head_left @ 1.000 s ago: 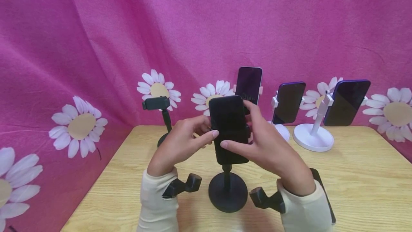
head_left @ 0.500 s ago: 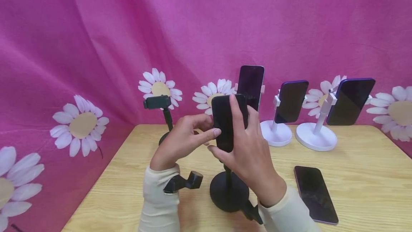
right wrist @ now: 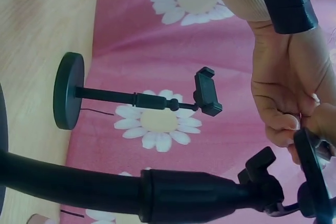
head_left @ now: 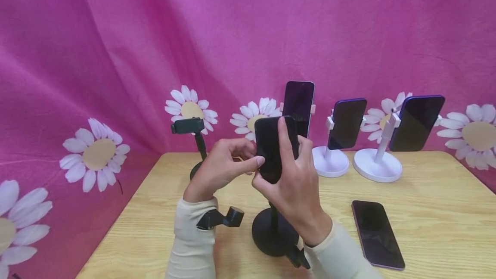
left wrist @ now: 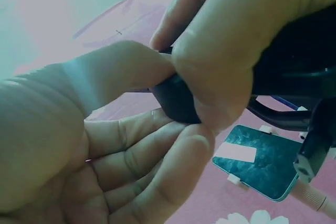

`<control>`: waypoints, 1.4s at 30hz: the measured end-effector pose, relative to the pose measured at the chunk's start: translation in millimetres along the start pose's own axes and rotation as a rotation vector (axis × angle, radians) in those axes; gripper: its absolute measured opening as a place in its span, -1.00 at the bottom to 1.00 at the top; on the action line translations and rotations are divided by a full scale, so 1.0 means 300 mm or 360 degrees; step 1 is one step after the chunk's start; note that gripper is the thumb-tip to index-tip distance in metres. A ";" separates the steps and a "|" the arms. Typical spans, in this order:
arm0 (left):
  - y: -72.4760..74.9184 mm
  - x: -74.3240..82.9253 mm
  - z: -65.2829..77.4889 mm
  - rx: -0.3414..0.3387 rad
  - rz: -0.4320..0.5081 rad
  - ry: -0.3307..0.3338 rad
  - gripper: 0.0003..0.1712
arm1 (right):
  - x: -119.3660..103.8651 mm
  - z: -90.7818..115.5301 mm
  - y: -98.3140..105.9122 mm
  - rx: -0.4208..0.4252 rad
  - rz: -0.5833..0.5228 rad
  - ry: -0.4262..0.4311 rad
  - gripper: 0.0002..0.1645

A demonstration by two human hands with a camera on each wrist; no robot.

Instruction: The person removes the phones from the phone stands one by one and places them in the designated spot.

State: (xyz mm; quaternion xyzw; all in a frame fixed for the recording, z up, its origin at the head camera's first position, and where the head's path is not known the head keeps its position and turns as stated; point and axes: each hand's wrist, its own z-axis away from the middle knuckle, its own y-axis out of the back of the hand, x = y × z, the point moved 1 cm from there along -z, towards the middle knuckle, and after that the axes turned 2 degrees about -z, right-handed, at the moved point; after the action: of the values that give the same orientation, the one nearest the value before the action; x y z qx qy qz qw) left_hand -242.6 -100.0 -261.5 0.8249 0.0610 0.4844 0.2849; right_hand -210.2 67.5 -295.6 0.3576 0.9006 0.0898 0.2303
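A black smartphone (head_left: pixel 266 139) stands upright in a black phone stand (head_left: pixel 269 236) in front of me. My left hand (head_left: pixel 224 167) is at the phone's left side, and in the left wrist view its fingers pinch a black clamp end (left wrist: pixel 176 99). My right hand (head_left: pixel 296 184) grips the phone from the front right, index finger straight along the screen and thumb near the lower left edge. In the left wrist view the right thumb (left wrist: pixel 218 72) meets the left fingertips at the clamp. The back of the holder is mostly hidden in the head view.
Another smartphone (head_left: pixel 379 234) lies face up on the wooden table (head_left: pixel 434 210) at right. Behind stand white phone stands (head_left: pixel 377 167) holding phones (head_left: pixel 418 122). A second black stand (head_left: pixel 188 125), its holder bare, is at back left. A pink flowered cloth (head_left: pixel 248 33) hangs behind.
My right hand has moved from the phone's right side leftward over its screen, index finger now across the front. This uncovers the phone lying at right. The left hand stays nearly still.
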 end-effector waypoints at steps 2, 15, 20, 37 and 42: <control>0.001 0.000 -0.001 0.0003 0.0013 0.0000 -0.83 | 0.002 0.000 -0.001 0.0015 -0.0021 -0.0002 0.23; 0.031 0.006 0.014 -0.0015 0.0090 0.0097 -0.83 | 0.012 -0.009 0.006 -0.0010 -0.0177 -0.0054 0.29; 0.032 -0.002 0.018 -0.0018 0.0070 0.0112 -0.81 | 0.012 -0.006 0.012 -0.0055 -0.0295 -0.0106 0.31; 0.018 0.013 0.022 -0.0002 0.0045 0.0094 -0.79 | -0.013 -0.006 0.010 -0.0214 -0.0409 -0.0103 0.29; 0.020 0.023 0.023 0.0026 -0.0005 0.0127 -0.81 | -0.019 -0.007 0.011 -0.0249 -0.0330 -0.0025 0.29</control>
State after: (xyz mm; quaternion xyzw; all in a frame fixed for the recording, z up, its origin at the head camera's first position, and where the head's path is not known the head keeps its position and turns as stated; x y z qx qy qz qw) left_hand -234.4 -105.3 -255.7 0.8071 0.0775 0.5160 0.2762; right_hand -205.6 66.1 -290.6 0.2441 0.9211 0.1326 0.2727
